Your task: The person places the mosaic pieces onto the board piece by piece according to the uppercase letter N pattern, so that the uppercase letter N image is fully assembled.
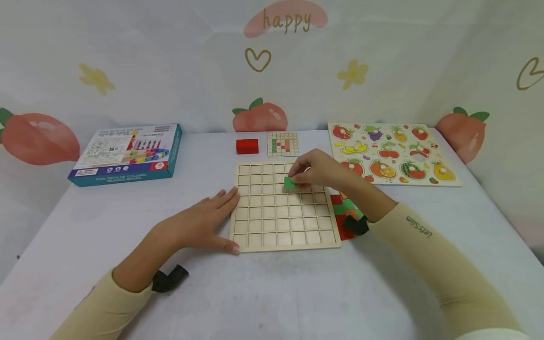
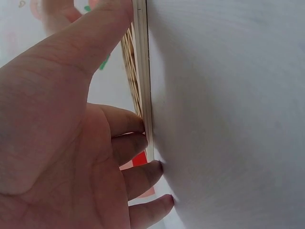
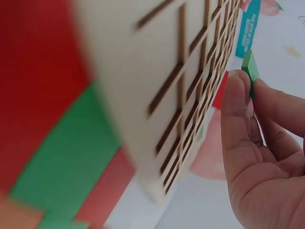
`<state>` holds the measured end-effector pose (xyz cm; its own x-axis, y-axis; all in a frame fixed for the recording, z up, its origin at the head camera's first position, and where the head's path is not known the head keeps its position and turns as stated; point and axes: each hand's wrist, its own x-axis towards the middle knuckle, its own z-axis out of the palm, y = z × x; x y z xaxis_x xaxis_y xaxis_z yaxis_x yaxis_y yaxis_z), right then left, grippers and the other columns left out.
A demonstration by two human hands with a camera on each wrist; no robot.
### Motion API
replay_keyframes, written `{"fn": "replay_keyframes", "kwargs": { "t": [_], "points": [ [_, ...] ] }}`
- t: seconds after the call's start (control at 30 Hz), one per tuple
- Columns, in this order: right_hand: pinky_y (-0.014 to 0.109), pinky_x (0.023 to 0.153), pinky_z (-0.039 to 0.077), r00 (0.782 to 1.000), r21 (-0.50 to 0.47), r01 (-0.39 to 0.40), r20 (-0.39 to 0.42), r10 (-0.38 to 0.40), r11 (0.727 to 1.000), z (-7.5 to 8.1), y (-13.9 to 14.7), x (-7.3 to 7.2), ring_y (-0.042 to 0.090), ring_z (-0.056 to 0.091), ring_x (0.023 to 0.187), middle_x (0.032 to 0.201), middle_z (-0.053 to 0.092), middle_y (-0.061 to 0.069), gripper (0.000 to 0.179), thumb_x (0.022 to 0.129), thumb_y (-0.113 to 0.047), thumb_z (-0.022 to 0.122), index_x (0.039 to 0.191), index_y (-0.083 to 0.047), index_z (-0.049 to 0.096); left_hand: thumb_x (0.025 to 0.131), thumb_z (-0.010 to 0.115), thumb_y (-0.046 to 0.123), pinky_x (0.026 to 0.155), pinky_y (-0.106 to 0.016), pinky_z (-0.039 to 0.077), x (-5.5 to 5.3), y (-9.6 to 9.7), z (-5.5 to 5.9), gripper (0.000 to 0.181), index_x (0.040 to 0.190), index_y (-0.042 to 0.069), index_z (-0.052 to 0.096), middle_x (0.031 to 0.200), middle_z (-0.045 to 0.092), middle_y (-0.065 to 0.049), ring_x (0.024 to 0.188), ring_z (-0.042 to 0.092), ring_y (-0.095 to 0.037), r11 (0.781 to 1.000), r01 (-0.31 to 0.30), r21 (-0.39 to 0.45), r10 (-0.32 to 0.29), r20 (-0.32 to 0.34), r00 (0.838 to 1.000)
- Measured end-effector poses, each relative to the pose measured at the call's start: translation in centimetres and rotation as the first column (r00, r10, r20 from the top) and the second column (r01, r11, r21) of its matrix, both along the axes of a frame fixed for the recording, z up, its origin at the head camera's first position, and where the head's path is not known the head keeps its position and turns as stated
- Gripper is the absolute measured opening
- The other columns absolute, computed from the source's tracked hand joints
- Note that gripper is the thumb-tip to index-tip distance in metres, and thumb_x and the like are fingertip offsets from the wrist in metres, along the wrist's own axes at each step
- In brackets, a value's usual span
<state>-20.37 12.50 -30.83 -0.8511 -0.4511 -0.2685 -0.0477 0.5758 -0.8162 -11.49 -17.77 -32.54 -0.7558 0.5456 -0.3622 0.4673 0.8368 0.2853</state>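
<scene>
A pale wooden grid board (image 1: 284,225) lies on the white table, its square cells bare in the head view. My left hand (image 1: 199,224) rests along the board's left edge, fingers spread, thumb at the near left corner. Over the upper right part of the grid, my right hand (image 1: 318,171) pinches a small green square tile (image 1: 290,183) between thumb and fingertips. In the right wrist view the green tile (image 3: 250,69) stands on edge in the pinch, above the board (image 3: 138,95). The left wrist view shows left fingers (image 2: 138,183) against the board's side.
Coloured square tiles (image 1: 337,221) lie beside the board's right edge, partly under the right forearm. Behind the board are a red block (image 1: 247,146) and a small pattern card (image 1: 283,150). A boxed bead set (image 1: 125,156) stands back left; a fruit peg puzzle (image 1: 393,163) lies back right.
</scene>
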Motion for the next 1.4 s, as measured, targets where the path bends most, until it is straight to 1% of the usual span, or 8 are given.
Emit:
{"fn": "replay_keyframes", "kwargs": {
  "t": [0.17,0.33,0.57,0.83,1.0,1.1,1.2,1.4],
  "points": [
    [0.032,0.076,0.059,1.0,-0.021,-0.028,0.01,0.028,0.999,-0.3,-2.1,-0.5,0.025,0.071,0.077,0.092,0.071,0.011,0.008,0.092,-0.004,0.072,0.099,0.001,0.074,0.072,0.074,0.073,0.117,-0.058,0.019,-0.1,0.0,0.0,0.125,0.16,0.005,0.016,0.167,0.009,-0.011,0.151,0.01,-0.038,1.0,-0.003,0.0,0.003,0.004,1.0],
    [0.029,0.073,0.058,0.998,0.007,-0.06,-0.012,0.06,0.998,-0.8,-4.4,-0.7,0.021,0.069,0.073,0.086,0.071,0.008,0.005,0.091,-0.004,0.073,0.094,-0.001,0.075,0.072,0.072,0.074,0.117,-0.058,0.019,-0.1,-0.2,0.0,0.125,0.16,0.005,0.016,0.167,0.009,-0.011,0.151,0.01,-0.038,1.0,0.003,0.009,-0.003,0.006,1.0],
    [0.03,0.07,0.059,0.996,-0.006,-0.086,-0.041,0.085,0.996,-1.2,-6.5,-0.9,0.022,0.07,0.071,0.082,0.071,0.009,0.003,0.091,-0.003,0.073,0.091,0.0,0.075,0.073,0.071,0.075,0.117,-0.058,0.019,0.0,-0.3,-0.1,0.125,0.16,0.004,0.015,0.167,0.008,-0.011,0.151,0.01,-0.038,1.0,0.017,0.009,-0.017,-0.003,1.0],
    [0.027,0.066,0.057,0.99,0.09,-0.087,-0.1,0.096,0.992,-1.4,-7.9,-1.0,0.018,0.066,0.065,0.078,0.07,0.006,0.004,0.091,-0.005,0.073,0.089,-0.002,0.074,0.073,0.071,0.075,0.117,-0.058,0.019,-0.1,-0.3,-0.1,0.125,0.16,0.004,0.015,0.167,0.008,-0.011,0.151,0.011,-0.038,1.0,0.018,0.014,-0.018,-0.002,1.0],
    [0.026,0.069,0.052,0.974,0.175,-0.109,-0.178,0.14,0.979,-1.4,-8.4,-0.8,0.016,0.061,0.076,0.079,0.069,0.003,0.006,0.09,-0.008,0.075,0.085,-0.006,0.075,0.073,0.071,0.075,0.117,-0.058,0.02,-0.1,-0.3,-0.1,0.125,0.16,0.005,0.015,0.167,0.008,-0.011,0.151,0.011,-0.038,1.0,0.018,0.011,-0.018,-0.004,1.0],
    [0.027,0.073,0.05,0.967,0.206,-0.111,-0.202,0.154,0.972,-1.5,-8.4,-0.7,0.016,0.058,0.083,0.082,0.069,0.001,0.005,0.09,-0.009,0.075,0.085,-0.008,0.076,0.073,0.071,0.074,0.117,-0.058,0.02,-0.1,-0.3,-0.1,0.125,0.161,0.005,0.015,0.167,0.007,-0.011,0.151,0.01,-0.038,1.0,0.017,0.017,-0.017,-0.001,1.0],
    [0.028,0.077,0.051,0.967,0.222,-0.114,-0.2,0.159,0.968,-1.5,-8.4,-0.5,0.017,0.058,0.087,0.086,0.07,0.001,0.003,0.09,-0.009,0.074,0.09,-0.007,0.076,0.073,0.071,0.075,0.117,-0.059,0.019,-0.1,-0.3,-0.2,0.125,0.161,0.005,0.015,0.167,0.007,-0.011,0.151,0.01,-0.038,1.0,0.016,0.023,-0.016,0.002,1.0],
    [0.028,0.082,0.051,0.962,0.254,-0.125,-0.205,0.18,0.959,-1.4,-8.4,-0.1,0.017,0.058,0.092,0.094,0.07,0.003,0.012,0.092,-0.008,0.071,0.102,-0.005,0.077,0.074,0.07,0.074,0.117,-0.059,0.019,0.0,-0.4,-0.2,0.124,0.161,0.005,0.015,0.167,0.008,-0.011,0.151,0.01,-0.038,1.0,0.016,0.026,-0.016,-0.002,1.0]
  ]
}}
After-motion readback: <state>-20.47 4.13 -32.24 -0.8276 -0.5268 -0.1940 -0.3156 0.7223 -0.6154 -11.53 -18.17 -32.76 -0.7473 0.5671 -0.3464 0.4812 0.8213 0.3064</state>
